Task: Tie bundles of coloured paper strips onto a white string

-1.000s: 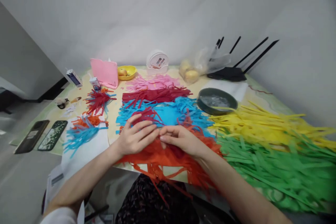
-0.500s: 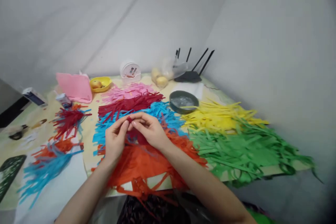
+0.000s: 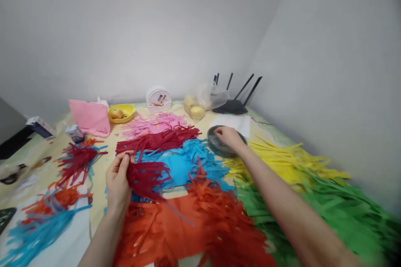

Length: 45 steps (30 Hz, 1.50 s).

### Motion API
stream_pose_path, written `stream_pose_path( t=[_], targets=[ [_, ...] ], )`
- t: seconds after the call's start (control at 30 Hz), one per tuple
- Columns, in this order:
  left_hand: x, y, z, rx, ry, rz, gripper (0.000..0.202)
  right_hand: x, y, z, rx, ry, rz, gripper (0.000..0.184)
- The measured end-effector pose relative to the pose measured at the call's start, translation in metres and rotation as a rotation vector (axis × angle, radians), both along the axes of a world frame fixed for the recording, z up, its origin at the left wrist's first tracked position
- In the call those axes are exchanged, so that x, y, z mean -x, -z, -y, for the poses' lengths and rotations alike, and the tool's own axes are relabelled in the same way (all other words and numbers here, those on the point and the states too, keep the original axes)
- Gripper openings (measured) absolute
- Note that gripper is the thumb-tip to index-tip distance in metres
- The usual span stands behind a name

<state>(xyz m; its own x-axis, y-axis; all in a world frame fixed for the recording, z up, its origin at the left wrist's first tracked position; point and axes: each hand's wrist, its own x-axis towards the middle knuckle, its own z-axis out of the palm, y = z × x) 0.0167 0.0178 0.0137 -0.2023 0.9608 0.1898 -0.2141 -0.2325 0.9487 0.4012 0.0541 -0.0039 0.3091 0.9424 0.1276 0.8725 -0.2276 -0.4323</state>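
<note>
My left hand pinches the end of a dark red fringed paper piece, whose cut strips hang to the right above blue fringed paper and orange-red fringed paper. A thin bluish strand trails from its lower end. My right hand reaches into a dark round bowl, thumb and fingers drawn together. What lies between those fingertips is too small to make out. Another dark red fringed sheet lies just behind the blue one.
Yellow fringe and green fringe spread under my right forearm. Fringed bundles lie at left. Along the back are a pink case, a yellow fruit dish, a white round holder, bagged yellow fruit and a black router.
My hands were together over the dark red paper. My right hand has let go and moved right into the bowl. My left hand has moved left, keeping the paper. The view has shifted.
</note>
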Motion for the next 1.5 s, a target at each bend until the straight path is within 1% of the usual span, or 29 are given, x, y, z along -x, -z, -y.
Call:
stream_pose_path(
  t=[0.07, 0.13, 0.23, 0.3, 0.33, 0.4, 0.47, 0.53, 0.57, 0.6, 0.63, 0.67, 0.7, 0.77, 0.83, 0.9, 1.0, 1.1, 1.23, 1.37, 1.43, 1.5],
  targets=[
    [0.001, 0.006, -0.001, 0.025, 0.013, -0.067, 0.028, -0.007, 0.017, -0.012, 0.082, -0.009, 0.015, 0.018],
    [0.0, 0.01, 0.0, 0.017, 0.02, -0.188, 0.029, -0.005, 0.03, -0.02, 0.136, -0.008, 0.016, 0.021],
    [0.0, 0.013, 0.001, -0.019, 0.025, -0.332, 0.03, 0.0, 0.04, -0.025, 0.159, 0.015, -0.002, 0.017],
    [-0.001, 0.013, 0.002, -0.014, 0.03, -0.359, 0.031, -0.001, 0.04, -0.024, 0.136, 0.039, -0.024, 0.009],
    [-0.002, 0.014, 0.003, -0.009, 0.032, -0.35, 0.03, -0.003, 0.038, -0.022, 0.115, 0.055, -0.038, 0.009],
    [-0.004, 0.015, 0.005, 0.0, 0.033, -0.299, 0.027, -0.004, 0.03, -0.015, 0.049, 0.105, -0.067, 0.012],
    [-0.006, 0.016, 0.007, -0.002, 0.041, -0.25, 0.024, 0.004, 0.017, -0.005, -0.071, 0.16, -0.115, 0.008],
    [-0.008, 0.016, 0.009, -0.001, 0.064, -0.228, 0.02, 0.028, 0.001, 0.006, -0.249, 0.163, -0.218, 0.013],
    [-0.009, 0.015, 0.01, 0.002, 0.078, -0.223, 0.019, 0.047, -0.006, 0.013, -0.338, 0.116, -0.313, 0.018],
    [-0.009, 0.015, 0.011, 0.004, 0.09, -0.215, 0.018, 0.071, -0.013, 0.019, -0.398, 0.046, -0.405, 0.021],
    [-0.01, 0.014, 0.012, 0.003, 0.096, -0.206, 0.018, 0.097, -0.019, 0.026, -0.459, -0.078, -0.615, 0.025],
    [-0.01, 0.014, 0.013, 0.0, 0.097, -0.196, 0.018, 0.126, -0.024, 0.033, -0.446, -0.211, -0.796, 0.028],
    [-0.01, 0.013, 0.013, -0.006, 0.097, -0.188, 0.017, 0.154, -0.028, 0.039, -0.386, -0.322, -0.933, 0.029],
    [-0.009, 0.013, 0.014, -0.021, 0.09, -0.173, 0.016, 0.204, -0.032, 0.047, -0.265, -0.44, -1.119, 0.033],
    [-0.008, 0.014, 0.014, -0.03, 0.08, -0.152, 0.016, 0.239, -0.032, 0.052, -0.197, -0.465, -1.254, 0.036],
    [-0.006, 0.014, 0.014, -0.036, 0.07, -0.131, 0.016, 0.257, -0.031, 0.053, -0.172, -0.44, -1.355, 0.039],
    [-0.003, 0.013, 0.014, -0.053, 0.05, -0.126, 0.014, 0.265, -0.029, 0.053, -0.169, -0.388, -1.44, 0.04],
    [-0.001, 0.012, 0.014, -0.089, 0.05, -0.17, 0.012, 0.267, -0.025, 0.054, -0.203, -0.357, -1.452, 0.039],
    [0.003, 0.012, 0.013, -0.148, 0.078, -0.288, 0.009, 0.267, -0.019, 0.056, -0.26, -0.339, -1.352, 0.039],
    [0.004, 0.014, 0.013, -0.197, 0.06, -0.409, 0.009, 0.264, -0.016, 0.061, -0.289, -0.35, -1.205, 0.038],
    [0.003, 0.016, 0.014, -0.189, 0.084, -0.396, 0.009, 0.26, -0.016, 0.062, -0.261, -0.361, -1.186, 0.039],
    [0.0, 0.018, 0.015, -0.152, 0.137, -0.298, 0.009, 0.255, -0.017, 0.061, -0.206, -0.37, -1.21, 0.041]
  ],
)
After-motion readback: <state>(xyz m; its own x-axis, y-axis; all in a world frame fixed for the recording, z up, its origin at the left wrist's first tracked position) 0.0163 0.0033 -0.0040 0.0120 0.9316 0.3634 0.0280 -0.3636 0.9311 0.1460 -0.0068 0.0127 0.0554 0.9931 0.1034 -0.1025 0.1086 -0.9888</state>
